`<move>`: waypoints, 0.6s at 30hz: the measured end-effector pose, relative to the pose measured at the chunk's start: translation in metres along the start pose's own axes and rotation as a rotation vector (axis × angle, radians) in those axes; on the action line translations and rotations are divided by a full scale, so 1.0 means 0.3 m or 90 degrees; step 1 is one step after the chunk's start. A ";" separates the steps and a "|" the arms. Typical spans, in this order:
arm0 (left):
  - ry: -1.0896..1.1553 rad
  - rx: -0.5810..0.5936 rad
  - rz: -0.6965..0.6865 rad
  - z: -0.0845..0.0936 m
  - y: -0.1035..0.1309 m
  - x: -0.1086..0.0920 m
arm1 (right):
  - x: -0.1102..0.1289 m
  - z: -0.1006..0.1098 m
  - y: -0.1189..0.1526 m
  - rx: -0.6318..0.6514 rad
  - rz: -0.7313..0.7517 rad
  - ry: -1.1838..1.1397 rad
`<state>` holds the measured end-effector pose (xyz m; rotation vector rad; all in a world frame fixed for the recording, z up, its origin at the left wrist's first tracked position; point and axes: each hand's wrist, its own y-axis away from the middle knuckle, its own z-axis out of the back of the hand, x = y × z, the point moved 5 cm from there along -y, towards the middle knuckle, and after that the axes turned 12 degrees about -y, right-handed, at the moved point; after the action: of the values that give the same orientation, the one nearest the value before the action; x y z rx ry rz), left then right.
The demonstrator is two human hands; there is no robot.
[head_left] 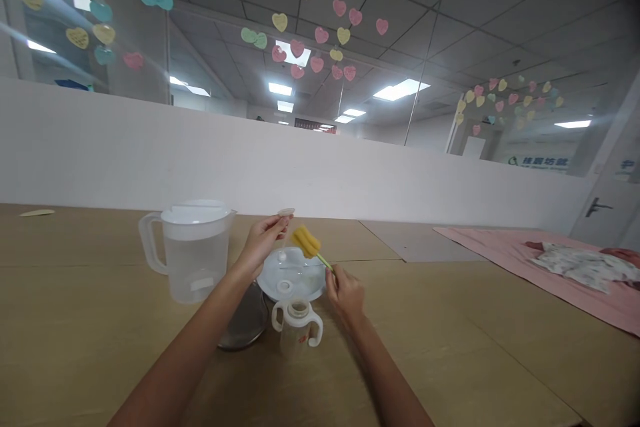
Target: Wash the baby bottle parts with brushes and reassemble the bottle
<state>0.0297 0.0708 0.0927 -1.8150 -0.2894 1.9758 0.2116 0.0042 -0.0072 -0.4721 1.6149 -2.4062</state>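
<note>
Pinched in the fingers of my left hand (265, 240) is a small translucent round piece (286, 212); a thin clear tube seems to hang below it. My right hand (346, 292) is closed around the green handle of a sponge bottle brush (307, 242). Its yellow head points up and left, apart from the round piece. Under both hands sits a clear bowl (316, 288) with a white ring (285, 285) inside. In front of the bowl, a two-handled baby bottle (299, 328) stands upright with its mouth uncovered.
A lidded plastic pitcher (195, 257) holding clear liquid stands on the left. Partly behind my left forearm lies a dark round tray (245, 323). A pink cloth (500, 247) with patterned fabric (583, 265) on it covers the far right of the table. A low white wall (300, 173) runs behind.
</note>
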 end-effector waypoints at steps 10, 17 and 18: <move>-0.107 0.059 -0.030 -0.039 0.013 -0.008 | 0.018 0.003 0.005 0.039 0.045 0.002; -0.221 0.074 -0.033 0.026 0.014 -0.042 | -0.009 -0.009 0.010 0.073 0.026 0.036; -0.299 0.069 -0.044 0.045 0.015 -0.048 | -0.019 -0.008 0.010 0.068 0.006 0.040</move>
<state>0.0162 0.0622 0.1051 -1.2415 -0.3723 2.2992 0.2158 0.0070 -0.0116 -0.3732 1.5006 -2.5084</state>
